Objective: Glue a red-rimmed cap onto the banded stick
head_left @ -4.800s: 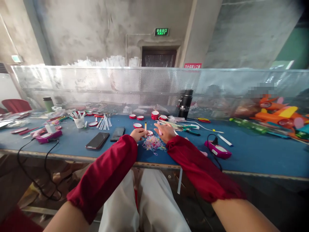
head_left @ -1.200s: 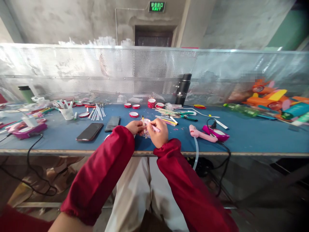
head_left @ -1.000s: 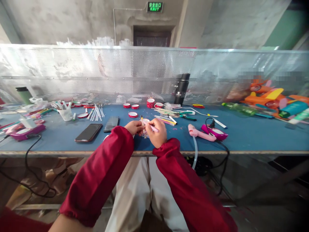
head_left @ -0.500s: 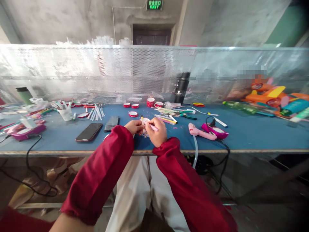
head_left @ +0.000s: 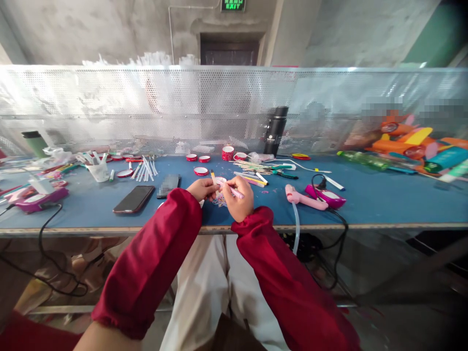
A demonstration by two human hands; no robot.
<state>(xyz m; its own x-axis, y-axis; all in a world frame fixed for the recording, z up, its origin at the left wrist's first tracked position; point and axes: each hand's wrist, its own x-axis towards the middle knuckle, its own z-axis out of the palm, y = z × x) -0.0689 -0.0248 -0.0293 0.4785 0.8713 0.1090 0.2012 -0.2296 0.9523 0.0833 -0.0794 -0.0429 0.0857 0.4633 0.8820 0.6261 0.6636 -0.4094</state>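
Note:
My left hand [head_left: 203, 189] is closed on a thin stick [head_left: 212, 175] with a yellowish upper part, which points up above the fingers. Close beside it, my right hand [head_left: 240, 199] pinches a pink pen-like tool [head_left: 235, 192], its front end towards the left fingertips. Small pale and coloured bits [head_left: 220, 199] lie on the blue table [head_left: 190, 217] beneath both hands. Behind the hands, part of a white round item [head_left: 221, 180] shows. Whatever lies between the fingertips is too small to make out.
Left are two phones [head_left: 133, 199] [head_left: 169, 186], a cup of sticks [head_left: 98, 171] and a purple device [head_left: 42, 197]. Red tins [head_left: 227, 153], pliers [head_left: 283, 172] and a black bottle [head_left: 276, 131] stand or lie behind. A pink glue gun [head_left: 305, 199] lies right.
The stick in my left hand has tilted leftwards. My right hand and the pink tool have shifted slightly right, and the camera view has moved a little.

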